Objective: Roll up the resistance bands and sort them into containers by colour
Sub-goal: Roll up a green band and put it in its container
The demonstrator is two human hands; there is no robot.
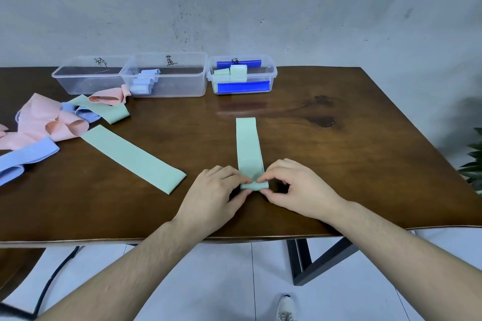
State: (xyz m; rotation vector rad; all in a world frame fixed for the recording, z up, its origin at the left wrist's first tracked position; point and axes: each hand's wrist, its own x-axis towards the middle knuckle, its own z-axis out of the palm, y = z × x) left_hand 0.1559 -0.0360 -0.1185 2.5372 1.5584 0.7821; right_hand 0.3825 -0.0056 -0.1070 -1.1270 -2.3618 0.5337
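Note:
A mint green band [247, 146] lies flat, pointing away from me, with its near end curled into a small roll. My left hand [216, 195] and my right hand [294, 187] pinch that roll from either side. A second green band [133, 157] lies flat to the left. At the far left sits a heap of pink bands [41, 120], blue bands [23, 157] and another green band [109, 111]. Three clear containers stand at the back: the left container [86, 78] holds nothing visible, the middle container [167, 75] holds blue rolls, the right container [241, 74] holds green rolls.
The brown wooden table [339, 164] ends at a near edge just below my wrists and a right edge beside a green plant [473, 164]. A grey wall rises behind the containers. A dark table leg and a white shoe show on the floor below.

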